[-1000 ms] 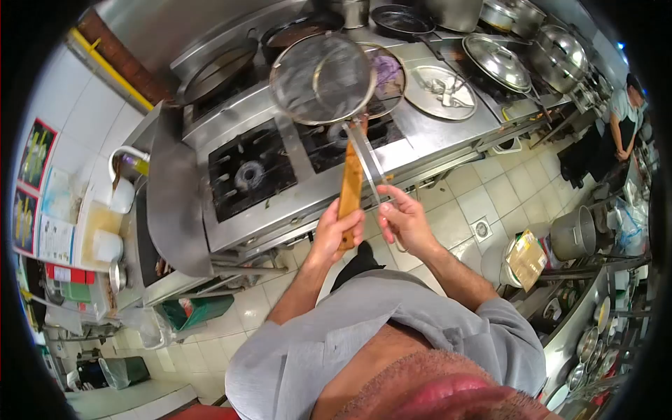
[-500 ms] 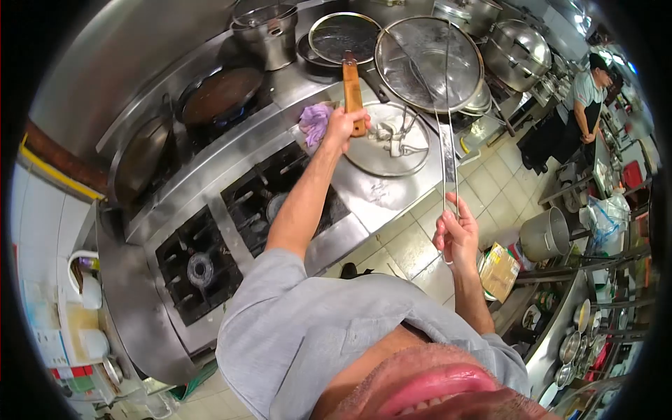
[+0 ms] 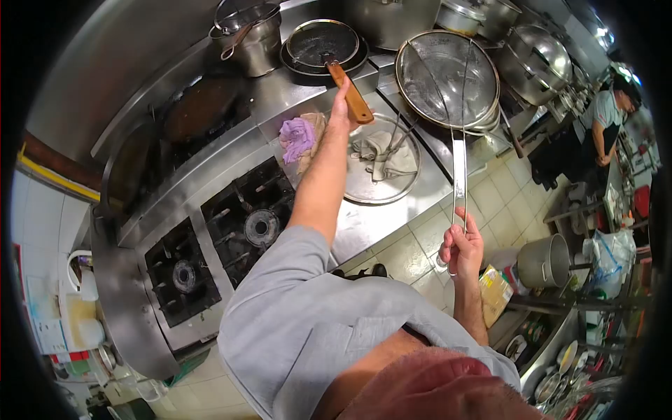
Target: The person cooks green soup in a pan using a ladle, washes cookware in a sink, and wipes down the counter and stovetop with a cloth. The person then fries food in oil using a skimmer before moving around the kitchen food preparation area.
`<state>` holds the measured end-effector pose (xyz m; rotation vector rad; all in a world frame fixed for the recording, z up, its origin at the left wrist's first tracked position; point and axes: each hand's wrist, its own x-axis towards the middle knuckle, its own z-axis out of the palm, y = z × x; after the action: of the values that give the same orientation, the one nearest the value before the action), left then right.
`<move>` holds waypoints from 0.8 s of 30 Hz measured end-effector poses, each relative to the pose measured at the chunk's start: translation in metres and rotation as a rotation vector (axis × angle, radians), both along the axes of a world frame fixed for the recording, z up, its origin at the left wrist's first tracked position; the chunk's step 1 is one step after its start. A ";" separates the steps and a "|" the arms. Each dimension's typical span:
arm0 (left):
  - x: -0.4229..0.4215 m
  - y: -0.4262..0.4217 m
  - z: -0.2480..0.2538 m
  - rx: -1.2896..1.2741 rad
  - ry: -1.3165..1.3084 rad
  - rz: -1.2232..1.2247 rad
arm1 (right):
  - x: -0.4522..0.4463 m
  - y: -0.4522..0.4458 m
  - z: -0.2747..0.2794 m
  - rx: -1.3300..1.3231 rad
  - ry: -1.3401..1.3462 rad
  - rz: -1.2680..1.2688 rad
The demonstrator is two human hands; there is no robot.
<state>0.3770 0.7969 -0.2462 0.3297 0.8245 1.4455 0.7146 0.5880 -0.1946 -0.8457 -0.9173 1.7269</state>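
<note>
— Steel first: state the condition of the right hand [image 3: 463, 248].

— The right hand is closed around the long metal handle [image 3: 459, 171], near its lower end. That handle carries the large mesh strainer [image 3: 448, 78], held with the mesh head directed away from the body. The head overlaps the cookware behind it in the view; contact cannot be confirmed.

— And the left hand [image 3: 339, 117]?

— It is at the wooden handle [image 3: 352, 95], thumb along one side. The other fingers are largely hidden, so whether the grip is tight or released cannot be told.

— Location of the wooden-handled strainer [image 3: 324, 42]?

— Its round mesh head lies over the black pan [image 3: 361, 61]. Whether the rim bears on the pan is unclear from this angle.

— Report completion status.

— Judged by position, placement of the wooden-handled strainer appears nearly complete; the left hand is not yet clear of it. The large mesh strainer is not set down.

— Identify the surroundings.

— Near the left hand: a metal tray [image 3: 358, 185] bearing a grey cloth [image 3: 395, 159], with a purple cloth [image 3: 299, 137] beside it. Beyond these: a gas burner [image 3: 261, 227]. Well apart, at far right: another person [image 3: 603, 115], standing.
</note>
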 end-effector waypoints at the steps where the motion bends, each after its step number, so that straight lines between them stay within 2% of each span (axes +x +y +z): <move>1: 0.008 0.007 -0.002 0.008 -0.146 0.063 | 0.007 0.005 -0.002 -0.014 -0.005 0.011; 2: 0.009 0.020 -0.010 0.073 -0.338 0.054 | 0.012 0.013 -0.002 -0.011 -0.007 0.019; 3: 0.011 0.031 -0.017 0.070 -0.343 0.066 | 0.019 0.017 -0.003 -0.025 -0.014 0.033; 4: 0.013 0.041 -0.023 0.105 -0.153 0.144 | 0.026 0.021 -0.004 -0.039 -0.021 0.047; 5: 0.022 0.036 -0.007 0.145 0.042 0.219 | 0.030 0.029 -0.003 -0.038 -0.023 0.057; 6: 0.028 0.023 0.009 0.126 0.002 0.195 | 0.036 0.033 -0.004 -0.038 -0.053 0.064; 7: 0.021 0.032 -0.003 0.114 -0.010 0.195 | 0.044 0.033 -0.006 -0.049 -0.086 0.070; 11: 0.030 -0.013 0.014 0.090 0.060 0.248 | 0.072 0.046 -0.002 -0.048 -0.111 0.140; 17: 0.057 -0.117 0.030 0.155 -0.032 0.162 | 0.095 0.077 0.004 -0.001 -0.154 0.227; 19: 0.074 -0.160 0.045 0.130 0.022 0.290 | 0.097 0.088 0.008 0.017 -0.167 0.253; 24: 0.112 -0.268 0.079 0.050 -0.021 0.355 | 0.079 0.112 0.030 -0.038 -0.236 0.410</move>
<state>0.4886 0.5284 -0.1667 0.2112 0.8598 1.7994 0.7933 0.6998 -0.1649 -0.9485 -1.2894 2.0261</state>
